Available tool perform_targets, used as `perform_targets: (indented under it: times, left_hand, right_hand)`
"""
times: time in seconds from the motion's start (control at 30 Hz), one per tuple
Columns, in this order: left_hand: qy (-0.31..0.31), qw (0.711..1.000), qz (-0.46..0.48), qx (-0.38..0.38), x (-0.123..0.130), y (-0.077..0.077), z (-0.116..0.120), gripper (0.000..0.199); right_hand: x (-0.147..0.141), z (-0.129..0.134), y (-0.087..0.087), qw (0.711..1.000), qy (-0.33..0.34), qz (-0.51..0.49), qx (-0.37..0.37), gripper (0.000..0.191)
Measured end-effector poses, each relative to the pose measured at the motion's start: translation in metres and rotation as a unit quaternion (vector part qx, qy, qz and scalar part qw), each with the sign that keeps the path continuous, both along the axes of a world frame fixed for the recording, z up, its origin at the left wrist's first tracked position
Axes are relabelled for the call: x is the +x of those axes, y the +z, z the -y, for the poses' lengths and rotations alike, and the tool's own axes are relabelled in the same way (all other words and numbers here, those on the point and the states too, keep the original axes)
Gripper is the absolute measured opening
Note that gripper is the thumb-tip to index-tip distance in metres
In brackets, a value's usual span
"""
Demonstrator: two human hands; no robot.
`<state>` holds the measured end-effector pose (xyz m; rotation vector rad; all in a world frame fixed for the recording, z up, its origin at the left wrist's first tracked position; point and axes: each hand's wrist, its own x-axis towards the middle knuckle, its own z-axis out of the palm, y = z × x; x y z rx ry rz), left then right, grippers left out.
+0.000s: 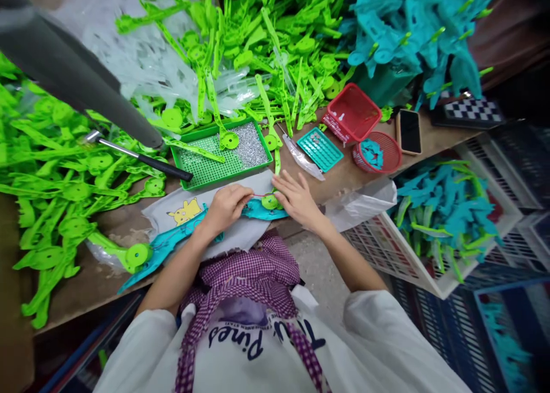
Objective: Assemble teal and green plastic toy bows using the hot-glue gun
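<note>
A thin red strand [263,196] crosses a lime-green round plastic end piece [270,203], which sits on a long, curved turquoise plastic strip [172,239] at the near edge of the desk [339,189], in front of your body. Your left hand [230,207] pinches the strand between thumb and forefinger and hides part of the strip; your right hand [298,198] is spread, palm down, its fingertips at the round piece's right edge. Whether they press on the strand, you cannot tell from here. The step in hand looks like laying the strand along the piece; the next move probably calls for keeping it taut while the right fingertips steady that edge.

Under the strip lies a pale grey cloth [253,230] with a yellow cartoon figure. Just beyond your hands, a green perforated rectangular tray [201,166] holds small silver metal pieces [253,144]. A black-handled hammer [141,159] reaches over its left corner, and a lime-green plastic arm [272,142] comes down close to your right fingertips, so sideways room seems tight. To the right are a turquoise grid tray [320,148], a red round basket [391,152] and a phone [409,130]. Tangled lime-green plastic parts [77,192] crowd the left.
</note>
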<state>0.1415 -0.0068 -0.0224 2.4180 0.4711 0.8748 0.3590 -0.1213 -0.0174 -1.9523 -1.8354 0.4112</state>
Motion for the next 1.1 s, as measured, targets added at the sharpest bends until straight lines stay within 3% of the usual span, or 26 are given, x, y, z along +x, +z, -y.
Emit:
perform_targets:
  times: [0.1, 0.17, 0.23, 0.3, 0.4, 0.47, 0.53, 0.63, 0.8, 0.87, 0.97, 1.1]
  left_hand:
    - [-0.032, 0.999, 0.024, 0.01, 0.0, -0.002, 0.003, 0.015]
    - [-0.043, 0.998, 0.035, -0.012, 0.0, -0.002, 0.007, 0.015]
    - [-0.027, 0.994, 0.05, -0.09, 0.0, 0.0, 0.009, 0.016]
    - [-0.011, 0.974, 0.064, -0.216, 0.001, 0.002, 0.01, 0.028]
    - [-0.006, 0.92, 0.067, -0.387, 0.002, 0.004, 0.008, 0.049]
    - [0.012, 0.9, 0.063, -0.431, 0.003, 0.004, 0.007, 0.043]
    - [0.029, 0.901, 0.06, -0.429, 0.004, 0.005, 0.007, 0.034]
    - [0.019, 0.915, 0.045, -0.402, 0.004, 0.008, 0.009, 0.029]
    - [-0.02, 0.944, 0.005, -0.328, 0.003, 0.015, 0.015, 0.026]
    - [-0.026, 0.956, -0.015, -0.291, 0.003, 0.014, 0.016, 0.028]
    - [-0.029, 0.969, -0.034, -0.242, 0.001, 0.012, 0.017, 0.03]
    - [-0.037, 0.982, -0.137, -0.123, -0.001, 0.015, 0.018, 0.024]
  right_hand:
    - [-0.012, 0.008, 0.026, 0.998, -0.003, -0.062, 0.027, 0.053]
    - [-0.024, 0.01, 0.037, 0.991, 0.02, -0.128, -0.022, 0.052]
    - [-0.034, 0.009, 0.037, 0.969, 0.014, -0.234, -0.077, 0.041]
    - [-0.044, 0.009, 0.028, 0.914, -0.029, -0.393, -0.098, 0.04]
    - [-0.058, 0.007, 0.011, 0.795, -0.11, -0.589, -0.091, 0.046]
    - [-0.068, 0.007, 0.004, 0.76, -0.13, -0.63, -0.097, 0.048]
    - [-0.074, 0.006, 0.001, 0.76, -0.106, -0.629, -0.127, 0.05]
    - [-0.069, 0.009, 0.008, 0.796, -0.036, -0.579, -0.169, 0.049]
    - [-0.039, 0.008, 0.032, 0.891, -0.097, -0.443, -0.029, 0.04]
    - [-0.035, 0.001, 0.036, 0.912, -0.057, -0.407, -0.016, 0.031]
    - [-0.036, -0.006, 0.037, 0.916, -0.005, -0.399, -0.029, 0.025]
    - [-0.025, -0.001, 0.043, 0.89, -0.117, -0.439, 0.021, 0.024]
